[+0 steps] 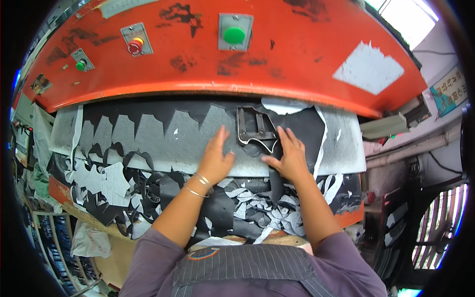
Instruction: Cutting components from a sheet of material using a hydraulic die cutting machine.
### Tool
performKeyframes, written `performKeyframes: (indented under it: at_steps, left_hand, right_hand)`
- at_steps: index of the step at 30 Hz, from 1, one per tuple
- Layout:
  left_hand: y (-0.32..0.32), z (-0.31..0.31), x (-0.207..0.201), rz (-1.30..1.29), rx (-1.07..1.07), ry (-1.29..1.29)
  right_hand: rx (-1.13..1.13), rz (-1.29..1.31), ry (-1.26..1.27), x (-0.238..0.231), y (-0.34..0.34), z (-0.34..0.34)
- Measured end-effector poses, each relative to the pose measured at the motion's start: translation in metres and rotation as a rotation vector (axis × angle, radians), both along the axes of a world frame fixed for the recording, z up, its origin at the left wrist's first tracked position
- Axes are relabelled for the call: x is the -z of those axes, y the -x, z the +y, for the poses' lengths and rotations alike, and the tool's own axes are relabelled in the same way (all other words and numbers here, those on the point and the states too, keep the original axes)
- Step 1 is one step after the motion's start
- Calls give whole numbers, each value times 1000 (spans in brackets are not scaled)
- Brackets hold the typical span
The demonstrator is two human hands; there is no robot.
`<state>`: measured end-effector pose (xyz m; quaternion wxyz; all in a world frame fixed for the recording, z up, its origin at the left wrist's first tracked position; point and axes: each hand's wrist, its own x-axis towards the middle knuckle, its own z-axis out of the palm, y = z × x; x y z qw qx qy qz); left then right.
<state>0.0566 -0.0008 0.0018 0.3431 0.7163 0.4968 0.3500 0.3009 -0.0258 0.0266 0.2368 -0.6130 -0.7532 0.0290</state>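
Note:
A metal cutting die (257, 129) with crossbars and a curved outline lies on a black sheet (306, 133), which looks like leather. My right hand (292, 157) is at the die's right edge, thumb and fingers apart; whether the fingertips touch it I cannot tell. To the left, my left hand (216, 157) hovers or rests over the grey-white cutting board (173, 148), fingers spread with nothing in them. Along the board's back, the sheet has a row of notched cut-outs showing grey beneath.
Above the board stands a red-orange press (297, 64) with a large green button (234, 35) and a red button (134, 47). Black and white scraps (267, 213) pile along the near edge, with cut pieces (114, 183) at left. A plastic bag (91, 241) hangs at lower left.

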Motion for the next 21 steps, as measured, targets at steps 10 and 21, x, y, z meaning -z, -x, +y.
performKeyframes:
  at_steps: [10, 21]
  left_hand:
    - [251, 60, -84, -280, -1046, -533]
    - [253, -102, -86, -6, -630, -199]
  right_hand:
    - [-131, 369, -192, -130, 89, 0]
    - [-153, 187, 57, -79, 111, -108]
